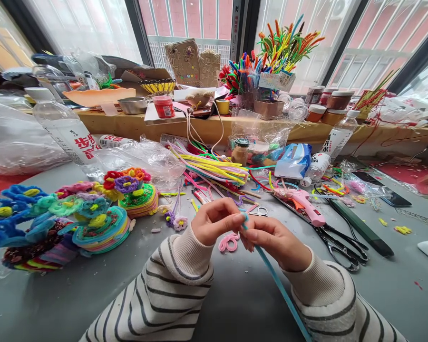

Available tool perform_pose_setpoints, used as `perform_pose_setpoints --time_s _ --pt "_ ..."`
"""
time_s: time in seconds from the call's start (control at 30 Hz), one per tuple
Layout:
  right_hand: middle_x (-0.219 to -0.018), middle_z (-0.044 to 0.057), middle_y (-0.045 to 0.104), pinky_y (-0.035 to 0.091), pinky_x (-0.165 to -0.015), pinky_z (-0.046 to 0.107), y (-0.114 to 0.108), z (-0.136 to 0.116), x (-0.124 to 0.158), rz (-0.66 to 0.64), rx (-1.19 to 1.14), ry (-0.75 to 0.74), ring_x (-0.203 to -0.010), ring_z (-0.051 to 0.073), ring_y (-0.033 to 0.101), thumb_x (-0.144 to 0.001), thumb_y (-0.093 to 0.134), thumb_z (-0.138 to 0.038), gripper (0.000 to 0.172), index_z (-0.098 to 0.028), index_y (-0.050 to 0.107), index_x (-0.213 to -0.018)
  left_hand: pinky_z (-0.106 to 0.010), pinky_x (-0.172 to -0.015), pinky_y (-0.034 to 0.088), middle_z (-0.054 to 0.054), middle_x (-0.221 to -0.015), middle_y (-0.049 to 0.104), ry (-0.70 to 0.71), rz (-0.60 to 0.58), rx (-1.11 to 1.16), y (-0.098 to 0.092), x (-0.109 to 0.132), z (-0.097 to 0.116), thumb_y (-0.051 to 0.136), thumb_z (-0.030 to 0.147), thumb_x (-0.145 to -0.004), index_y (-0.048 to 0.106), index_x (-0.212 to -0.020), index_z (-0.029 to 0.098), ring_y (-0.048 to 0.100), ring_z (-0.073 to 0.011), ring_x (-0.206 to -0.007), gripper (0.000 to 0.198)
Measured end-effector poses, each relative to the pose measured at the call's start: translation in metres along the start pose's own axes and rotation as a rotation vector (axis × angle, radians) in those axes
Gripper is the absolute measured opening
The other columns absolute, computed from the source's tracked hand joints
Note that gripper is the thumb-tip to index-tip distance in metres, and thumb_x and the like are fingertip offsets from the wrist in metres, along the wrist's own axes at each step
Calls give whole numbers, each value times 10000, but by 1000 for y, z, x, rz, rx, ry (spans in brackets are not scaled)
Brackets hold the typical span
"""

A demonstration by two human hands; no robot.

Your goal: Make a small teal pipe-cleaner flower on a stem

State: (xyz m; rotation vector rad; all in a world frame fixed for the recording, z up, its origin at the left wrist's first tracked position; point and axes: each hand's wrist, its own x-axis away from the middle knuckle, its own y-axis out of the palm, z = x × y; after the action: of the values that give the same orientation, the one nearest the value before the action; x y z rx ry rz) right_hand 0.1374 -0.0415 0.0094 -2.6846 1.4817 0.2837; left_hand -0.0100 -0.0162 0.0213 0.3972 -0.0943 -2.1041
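Note:
A light blue pipe cleaner (278, 285) is pinched between my two hands at the middle of the view. My left hand (217, 219) grips its upper end, which is bent into a small curl. Just below the curl, my right hand (273, 237) holds the stem, and the long tail runs down past my right sleeve. Behind my fingers lies a looped pink pipe cleaner piece (228, 242) on the grey table. Small scissors (260, 212) rest just beyond my hands. My fingers partly hide the curled end.
Pipe-cleaner flowers (92, 209) stand on the left. A pink glue gun (301, 202), black-handled pliers (342, 247) and a dark green bar (364, 228) lie to the right. Behind are a pile of yellow pipe cleaners (214, 166), a water bottle (67, 128) and a cluttered ledge (199, 126).

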Motion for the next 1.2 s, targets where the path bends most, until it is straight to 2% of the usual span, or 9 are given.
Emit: perform_pose_setpoints --time_s 0.07,0.13,0.23,0.33,0.4,0.5,0.83,1.03,1.2 --pt "-568 -15 489 406 -565 254 0 -2 1 7 -26 4 -569 102 486 -761 448 -290 199 -167 451 -605 -183 -469 370 24 -479 497 32 44 30 1 -1 0 614 263 -608 514 -524 136 468 -64 -480 182" --pt "-562 -14 518 414 -526 250 0 -6 4 91 50 -15 -535 104 499 -763 449 -267 132 -169 465 -676 -178 -474 363 30 -483 496 66 135 27 3 -3 -1 635 281 -581 536 -543 137 457 -58 -480 179" --pt "-578 -5 540 417 -517 244 -3 -15 9 364 449 -175 -528 105 502 -746 480 -201 39 -173 504 -734 -179 -446 336 29 -512 519 20 296 0 3 -5 -3 623 354 -578 587 -679 143 442 -52 -455 237" --pt "-655 34 568 416 -572 264 -6 -19 13 551 951 -454 -607 129 507 -705 520 -117 83 -171 554 -757 -197 -432 326 1 -524 541 -88 351 -19 2 -6 -6 532 467 -621 602 -681 119 457 -65 -439 360" --pt "-689 56 585 415 -596 280 -6 -18 14 558 1167 -583 -644 147 513 -688 532 -85 135 -164 566 -793 -209 -451 337 -7 -499 534 -105 344 -42 1 -6 -7 509 491 -626 599 -611 106 469 -76 -446 396" --pt "-690 67 599 414 -590 287 -4 -15 15 526 1322 -635 -641 155 519 -684 543 -85 159 -150 569 -827 -217 -477 350 4 -465 515 -75 348 -78 1 -5 -6 551 462 -603 591 -573 108 472 -83 -452 358" --pt "-637 55 571 397 -573 266 -1 -8 10 480 1264 -507 -628 146 508 -710 518 -133 82 -137 578 -766 -183 -476 358 34 -460 511 -60 400 -142 8 -3 -2 647 247 -541 554 -499 120 452 -56 -464 163" --pt "-540 -3 517 373 -478 212 11 -5 6 429 894 -225 -486 90 444 -725 488 -176 91 -154 536 -652 -183 -458 355 33 -438 511 -98 397 -214 0 -5 -2 636 249 -553 544 -483 118 451 -57 -441 174" --pt "-526 -7 516 370 -466 210 11 0 3 387 667 -30 -478 90 443 -714 504 -254 151 -159 503 -596 -186 -454 346 27 -432 513 -170 294 -257 -11 -10 0 658 265 -516 532 -454 116 448 -59 -434 204"
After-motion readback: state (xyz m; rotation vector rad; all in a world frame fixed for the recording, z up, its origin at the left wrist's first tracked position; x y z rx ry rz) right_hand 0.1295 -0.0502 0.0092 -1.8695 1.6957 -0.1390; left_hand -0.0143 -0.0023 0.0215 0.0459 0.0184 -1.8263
